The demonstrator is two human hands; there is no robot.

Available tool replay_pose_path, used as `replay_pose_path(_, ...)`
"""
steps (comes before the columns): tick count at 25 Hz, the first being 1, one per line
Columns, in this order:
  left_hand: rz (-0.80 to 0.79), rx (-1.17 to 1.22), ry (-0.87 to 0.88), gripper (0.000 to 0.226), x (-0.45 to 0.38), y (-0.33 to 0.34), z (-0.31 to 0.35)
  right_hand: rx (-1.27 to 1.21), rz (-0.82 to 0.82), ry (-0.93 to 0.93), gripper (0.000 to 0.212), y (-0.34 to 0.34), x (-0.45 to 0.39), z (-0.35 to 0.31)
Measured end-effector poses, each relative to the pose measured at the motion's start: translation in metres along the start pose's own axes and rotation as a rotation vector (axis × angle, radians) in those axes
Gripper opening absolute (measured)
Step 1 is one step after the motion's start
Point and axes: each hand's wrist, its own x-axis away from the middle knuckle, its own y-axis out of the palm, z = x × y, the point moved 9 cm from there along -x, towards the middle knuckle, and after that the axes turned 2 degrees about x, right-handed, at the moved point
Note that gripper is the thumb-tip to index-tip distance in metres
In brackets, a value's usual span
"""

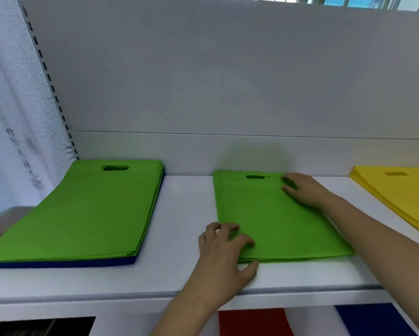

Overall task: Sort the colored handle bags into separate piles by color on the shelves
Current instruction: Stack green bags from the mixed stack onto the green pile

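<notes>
A white shelf (179, 282) is backing onto a grey panel, carrying at its left end a thick green pile (82, 209) lying over blue bags (63, 263), at mid-shelf a thinner green stack (276, 219), and at the right edge a yellow pile (397, 190). The left hand (224, 253) is pinching the stack's front-left corner, thumb beneath, while the right hand (305, 189) is pressing flat, fingers extended, near the handle cut-out. Judged risks: the thin, slippery bags are likely fanning out if lifted by one corner, and the hidden blue layer is leaving the left pile mixed.
</notes>
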Motion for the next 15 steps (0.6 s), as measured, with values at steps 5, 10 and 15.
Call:
replay_pose_path(5,0.465,-0.005,-0.059,0.029,0.024,-0.108,-0.049,0.067,0.253,-0.052,0.048,-0.032,-0.012,-0.058)
replay_pose_path(10,0.821,-0.208,-0.568,0.042,0.113,-0.209,-0.179,-0.163,0.327,-0.242,0.050,-0.037,-0.024,-0.209)
replay_pose_path(15,0.578,-0.420,-0.973,0.081,0.166,-0.205,-0.251,-0.230,0.254,-0.420,0.059,-0.011,-0.027,-0.342)
